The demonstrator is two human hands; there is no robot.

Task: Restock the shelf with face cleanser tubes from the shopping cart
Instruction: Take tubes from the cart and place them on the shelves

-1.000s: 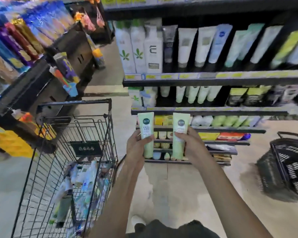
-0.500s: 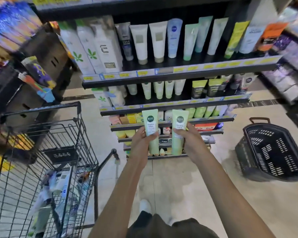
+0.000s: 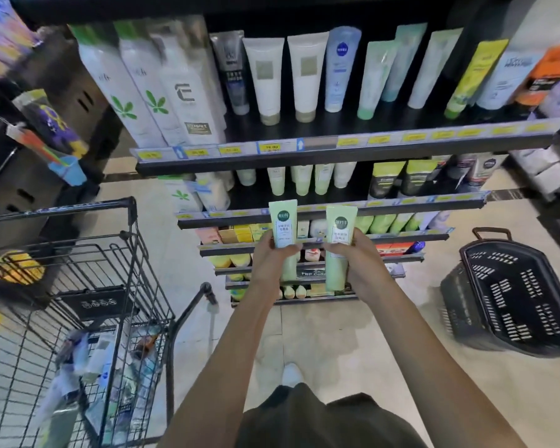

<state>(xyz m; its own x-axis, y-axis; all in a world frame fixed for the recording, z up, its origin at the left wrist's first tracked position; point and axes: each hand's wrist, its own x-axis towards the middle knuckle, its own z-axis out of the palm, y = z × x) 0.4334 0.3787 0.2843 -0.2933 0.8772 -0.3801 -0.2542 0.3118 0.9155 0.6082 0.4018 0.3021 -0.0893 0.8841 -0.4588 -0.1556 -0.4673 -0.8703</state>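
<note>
two face cleanser tubes, one in each hand, held up before the shelf (image 3: 337, 150)

the view has swung right since a moment ago; the grips have not changed. left hand (image 3: 272, 257) grips the left tube (image 3: 283, 224), right hand (image 3: 358, 260) the right tube (image 3: 340, 231), both pale green, upright, cap down. the cart (image 3: 78, 286) stands at left.

two pale green tubes (image 3: 283, 227) carry dark green round logos. the cart (image 3: 78, 253) is black wire. the basket (image 3: 511, 295) on the right is black. far white tubes (image 3: 265, 76) have tan caps.
</note>
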